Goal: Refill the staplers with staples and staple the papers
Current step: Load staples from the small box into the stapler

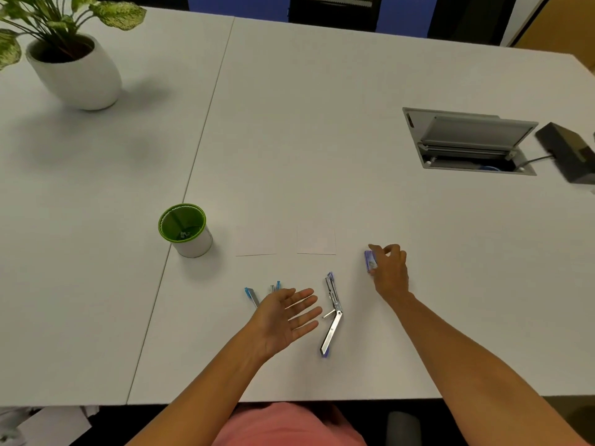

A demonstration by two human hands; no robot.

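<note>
A purple stapler (331,313) lies swung open on the white table, its metal arms spread. My left hand (286,317) hovers just left of it, palm up, fingers straight, holding nothing. Partly hidden behind that hand lies a blue stapler (252,296), also open. My right hand (389,272) reaches forward and pinches a small purple staple box (369,260) on the table. Two small white paper sheets, one (256,241) and the other (316,241), lie side by side beyond the staplers.
A green-lined white cup (185,230) holding small metal bits stands left of the papers. A potted plant (74,62) is far left. An open cable hatch (470,143) and a black device (570,152) sit at the right. The table's front edge (289,400) is near.
</note>
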